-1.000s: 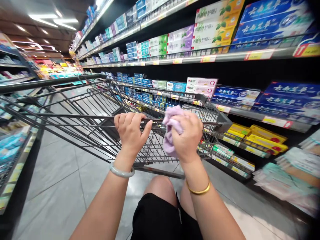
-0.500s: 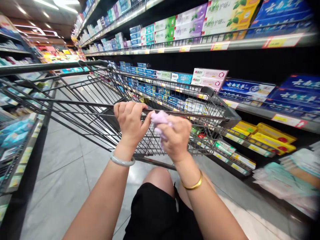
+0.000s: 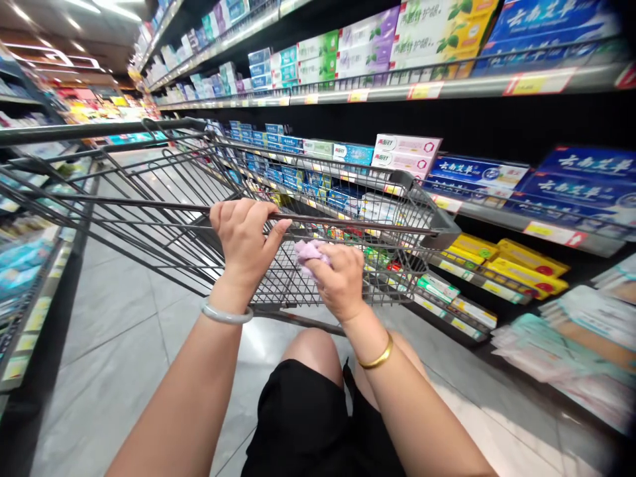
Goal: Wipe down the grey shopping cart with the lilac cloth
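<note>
A grey wire shopping cart (image 3: 163, 242) stands sideways before me. My left hand (image 3: 246, 242), with a pale bangle (image 3: 227, 314) at the wrist, is wrapped over the cart's upper side rail, its thumb lying toward the right. Just below that rail, my right hand (image 3: 338, 275) is closed on a crumpled light purple cloth (image 3: 311, 257), which sticks out at the thumb side, close to the cart's wires. A gold bangle (image 3: 378, 353) circles the right wrist.
Shelves of boxed goods (image 3: 477, 173) run along the right, with yellow boxes (image 3: 524, 265) low down and plastic-wrapped packs (image 3: 571, 351) at the lower right. Another stocked shelf (image 3: 30, 311) edges the aisle on the left. Grey floor tiles (image 3: 119, 338) lie beneath the cart.
My right hand and the purple cloth have moved down from the rail, away from the left thumb. My left hand stays on the rail. The view has shifted slightly, so the cart and shelves appear farther left.
</note>
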The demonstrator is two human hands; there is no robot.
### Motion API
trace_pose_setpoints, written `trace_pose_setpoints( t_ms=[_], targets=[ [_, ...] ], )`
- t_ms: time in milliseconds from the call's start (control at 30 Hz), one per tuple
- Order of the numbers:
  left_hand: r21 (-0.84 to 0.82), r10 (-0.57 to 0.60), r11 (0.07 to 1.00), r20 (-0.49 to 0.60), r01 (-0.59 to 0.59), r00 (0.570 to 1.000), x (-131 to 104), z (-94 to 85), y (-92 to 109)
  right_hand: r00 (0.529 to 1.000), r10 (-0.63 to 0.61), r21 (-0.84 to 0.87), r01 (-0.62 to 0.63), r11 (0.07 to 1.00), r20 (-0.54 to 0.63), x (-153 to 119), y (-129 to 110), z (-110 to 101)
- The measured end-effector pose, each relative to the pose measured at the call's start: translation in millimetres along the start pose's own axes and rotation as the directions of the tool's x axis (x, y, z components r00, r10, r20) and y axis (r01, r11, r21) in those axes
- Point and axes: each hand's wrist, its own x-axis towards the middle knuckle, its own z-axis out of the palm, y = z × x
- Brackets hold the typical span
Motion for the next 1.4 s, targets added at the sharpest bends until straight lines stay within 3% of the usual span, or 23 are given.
trace_pose_setpoints(
  t_ms=[300,433,633,867,1067,1233,1400],
  targets=[
    [0.007,0.006,1.000,0.009,-0.006,1.000,2.7,3.0,-13.1,0.997,0.073,-0.024,-0.074,0.997,-0.027,-2.9,10.1,-2.1],
    [0.006,-0.001,1.000,0.015,0.001,1.000,3.9,4.1,-13.7,0.999,0.037,0.002,-0.037,0.999,0.023,-7.8,4.9,2.9],
    [-0.015,-0.005,1.000,0.014,0.005,1.000,2.5,3.9,-10.7,0.994,0.107,0.011,-0.107,0.994,0.015,0.2,5.0,-2.6],
    [-0.038,-0.021,0.999,0.009,0.021,1.000,1.3,5.0,-9.9,0.991,-0.087,0.055,0.082,0.995,0.100,-26.6,-22.0,33.3],
    [-0.030,-0.023,0.999,0.018,0.024,1.000,0.7,3.2,-9.0,0.993,0.015,0.052,-0.021,0.998,0.114,-21.6,-25.4,27.0],
    [-0.045,-0.041,0.998,0.018,0.042,0.999,-0.1,4.6,-9.0,0.985,-0.100,0.072,0.090,0.993,0.142,-34.5,-32.0,37.2],
    [-0.110,-0.016,0.994,0.033,0.019,0.999,-6.2,-5.1,-8.1,0.989,-0.066,0.098,0.053,0.994,0.130,-28.1,-34.2,29.7]
  ],
)
